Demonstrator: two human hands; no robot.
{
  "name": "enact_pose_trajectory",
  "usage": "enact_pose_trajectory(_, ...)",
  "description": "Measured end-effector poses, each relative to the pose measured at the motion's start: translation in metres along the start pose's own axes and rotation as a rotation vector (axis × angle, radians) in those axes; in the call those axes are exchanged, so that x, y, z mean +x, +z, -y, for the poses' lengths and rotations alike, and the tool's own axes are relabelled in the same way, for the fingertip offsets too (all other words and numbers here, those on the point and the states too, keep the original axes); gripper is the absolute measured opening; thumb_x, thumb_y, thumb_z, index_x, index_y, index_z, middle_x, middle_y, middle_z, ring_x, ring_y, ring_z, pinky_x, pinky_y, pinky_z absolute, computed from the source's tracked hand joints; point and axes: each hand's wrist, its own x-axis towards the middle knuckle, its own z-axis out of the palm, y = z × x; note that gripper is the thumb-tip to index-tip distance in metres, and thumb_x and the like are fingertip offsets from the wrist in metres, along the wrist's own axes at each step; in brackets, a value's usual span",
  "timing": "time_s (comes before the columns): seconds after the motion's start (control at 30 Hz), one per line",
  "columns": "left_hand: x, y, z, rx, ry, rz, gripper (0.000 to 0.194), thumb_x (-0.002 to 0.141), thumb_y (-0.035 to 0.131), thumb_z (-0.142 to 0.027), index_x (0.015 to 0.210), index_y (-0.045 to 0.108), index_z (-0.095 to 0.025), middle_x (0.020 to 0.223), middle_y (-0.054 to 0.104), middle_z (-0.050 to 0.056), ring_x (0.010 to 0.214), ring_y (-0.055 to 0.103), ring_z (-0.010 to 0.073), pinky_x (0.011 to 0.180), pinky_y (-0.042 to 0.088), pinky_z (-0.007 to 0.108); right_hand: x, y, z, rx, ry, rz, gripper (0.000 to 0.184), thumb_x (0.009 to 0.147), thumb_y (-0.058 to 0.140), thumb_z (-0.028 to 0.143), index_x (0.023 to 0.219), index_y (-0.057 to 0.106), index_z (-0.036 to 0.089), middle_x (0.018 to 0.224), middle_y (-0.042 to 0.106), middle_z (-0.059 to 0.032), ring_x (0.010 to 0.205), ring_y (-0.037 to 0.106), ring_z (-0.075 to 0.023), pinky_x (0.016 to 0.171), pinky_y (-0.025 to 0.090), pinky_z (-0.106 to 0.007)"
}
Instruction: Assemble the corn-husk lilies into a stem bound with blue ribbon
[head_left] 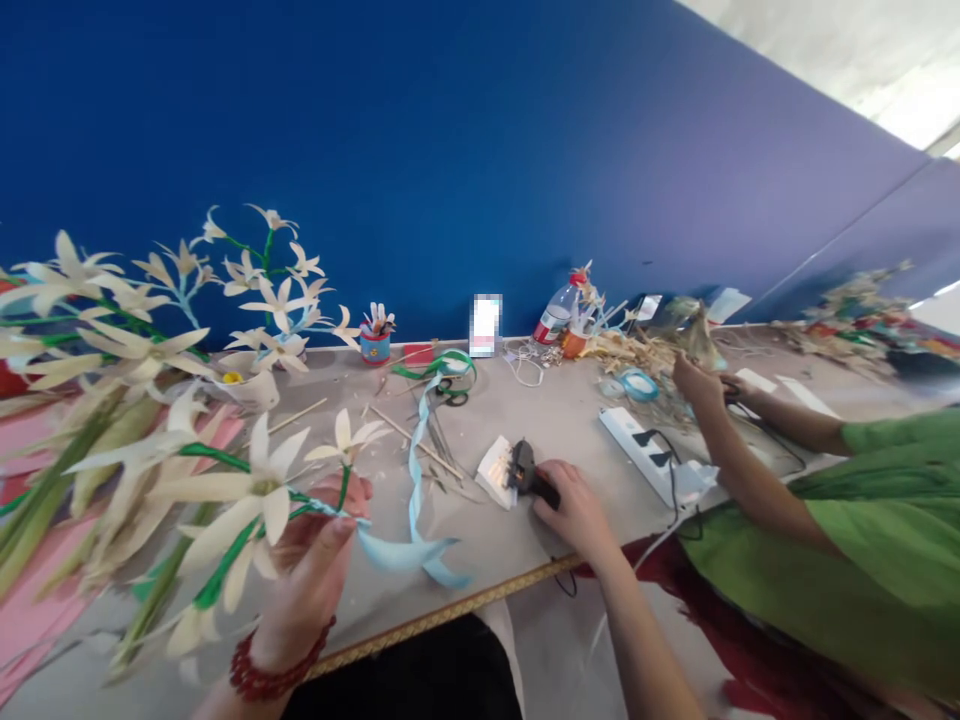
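Note:
My left hand (pixel 319 545), with a red bead bracelet at the wrist, pinches the stem of a spray of cream artificial flowers (pixel 262 487). Green wrapping covers parts of the stems. From the pinched spot a light blue ribbon (pixel 397 550) trails right onto the table, and a twisted length runs up toward the back. My right hand (pixel 574 505) is closed around the handle of a black glue gun (pixel 529 475). The gun's front end rests over a small whitish pad (pixel 496 470) on the table.
More cream flowers (pixel 277 300) stand at the left. Behind are a blue-red cup (pixel 376 345), green ribbon (pixel 457 370), a lit phone (pixel 486 325) and a plastic bottle (pixel 556 312). A power strip (pixel 637 455) lies right, beside a co-worker's hands (pixel 701 385) and green sleeve (pixel 892 430).

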Motion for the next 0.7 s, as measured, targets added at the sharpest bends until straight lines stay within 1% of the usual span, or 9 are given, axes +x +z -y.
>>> enact_pose_trajectory(0.07, -0.001, -0.002, 0.001, 0.035, -0.004, 0.030, 0.010, 0.066, 0.080, -0.033, 0.065, 0.074, -0.025, 0.064, 0.059, 0.002, 0.073, 0.056, 0.0187, 0.087, 0.053, 0.038, 0.004, 0.001, 0.000, 0.011, -0.017, -0.012, 0.034, 0.071, 0.054, 0.015, 0.104, 0.053, 0.018, 0.110, 0.060, -0.0122, 0.101, 0.058, -0.0276, 0.089, 0.049, -0.042)
enact_pose_trajectory(0.17, -0.001, -0.003, 0.003, 0.050, 0.000, 0.046, 0.010, 0.068, 0.079, -0.033, 0.066, 0.074, -0.024, 0.067, 0.060, 0.002, 0.075, 0.056, 0.0189, 0.089, 0.051, 0.038, 0.008, 0.005, -0.002, 0.005, -0.030, -0.020, 0.037, 0.069, 0.054, 0.014, 0.105, 0.049, 0.018, 0.113, 0.057, -0.0124, 0.099, 0.060, -0.0251, 0.087, 0.049, -0.037)
enact_pose_trajectory(0.27, -0.001, -0.001, 0.005, 0.027, 0.026, 0.054, 0.009, 0.067, 0.080, -0.032, 0.068, 0.074, -0.025, 0.066, 0.060, 0.002, 0.074, 0.056, 0.0197, 0.086, 0.052, 0.039, 0.009, 0.007, -0.003, -0.031, -0.019, 0.000, 0.034, 0.071, 0.053, 0.014, 0.104, 0.048, 0.017, 0.106, 0.058, -0.0108, 0.090, 0.062, -0.0230, 0.080, 0.050, -0.033)
enact_pose_trajectory(0.33, -0.001, 0.001, 0.006, 0.034, 0.015, 0.070, 0.010, 0.068, 0.079, -0.033, 0.067, 0.074, -0.024, 0.065, 0.059, 0.003, 0.074, 0.055, 0.0207, 0.084, 0.052, 0.040, 0.009, 0.006, -0.001, -0.072, -0.012, 0.017, 0.029, 0.072, 0.053, 0.014, 0.101, 0.049, 0.018, 0.101, 0.060, -0.0100, 0.085, 0.062, -0.0236, 0.075, 0.050, -0.033)
enact_pose_trajectory(0.4, -0.002, 0.002, 0.008, 0.034, -0.027, 0.087, 0.012, 0.069, 0.078, -0.034, 0.066, 0.073, -0.023, 0.066, 0.060, 0.004, 0.075, 0.057, 0.0217, 0.083, 0.052, 0.041, 0.009, 0.002, 0.003, -0.117, -0.016, 0.037, 0.025, 0.074, 0.053, 0.014, 0.098, 0.052, 0.018, 0.101, 0.061, -0.0103, 0.085, 0.061, -0.0248, 0.072, 0.049, -0.033)
enact_pose_trajectory(0.5, -0.002, 0.001, 0.012, 0.007, -0.085, 0.099, 0.013, 0.069, 0.078, -0.032, 0.067, 0.072, -0.021, 0.068, 0.061, 0.004, 0.080, 0.059, 0.0223, 0.082, 0.051, 0.037, 0.012, -0.009, 0.008, -0.199, -0.047, 0.073, 0.025, 0.075, 0.054, 0.010, 0.098, 0.056, 0.019, 0.107, 0.062, -0.0110, 0.091, 0.061, -0.0253, 0.075, 0.047, -0.032)
enact_pose_trajectory(0.6, -0.003, 0.000, 0.014, -0.014, -0.077, 0.134, 0.010, 0.070, 0.078, -0.029, 0.068, 0.073, -0.020, 0.068, 0.060, 0.004, 0.080, 0.060, 0.0211, 0.082, 0.050, 0.035, 0.018, -0.022, 0.011, -0.354, -0.094, 0.128, 0.027, 0.077, 0.054, 0.006, 0.101, 0.058, 0.018, 0.107, 0.064, -0.0112, 0.094, 0.060, -0.0252, 0.078, 0.046, -0.032)
enact_pose_trajectory(0.7, -0.003, -0.002, 0.015, -0.013, -0.058, 0.170, 0.008, 0.073, 0.075, -0.027, 0.071, 0.073, -0.020, 0.070, 0.061, 0.003, 0.080, 0.059, 0.0201, 0.081, 0.050, 0.034, 0.024, -0.035, 0.010, -0.448, -0.104, 0.143, 0.026, 0.078, 0.052, 0.002, 0.098, 0.059, 0.016, 0.102, 0.065, -0.0132, 0.091, 0.060, -0.0267, 0.075, 0.045, -0.033)
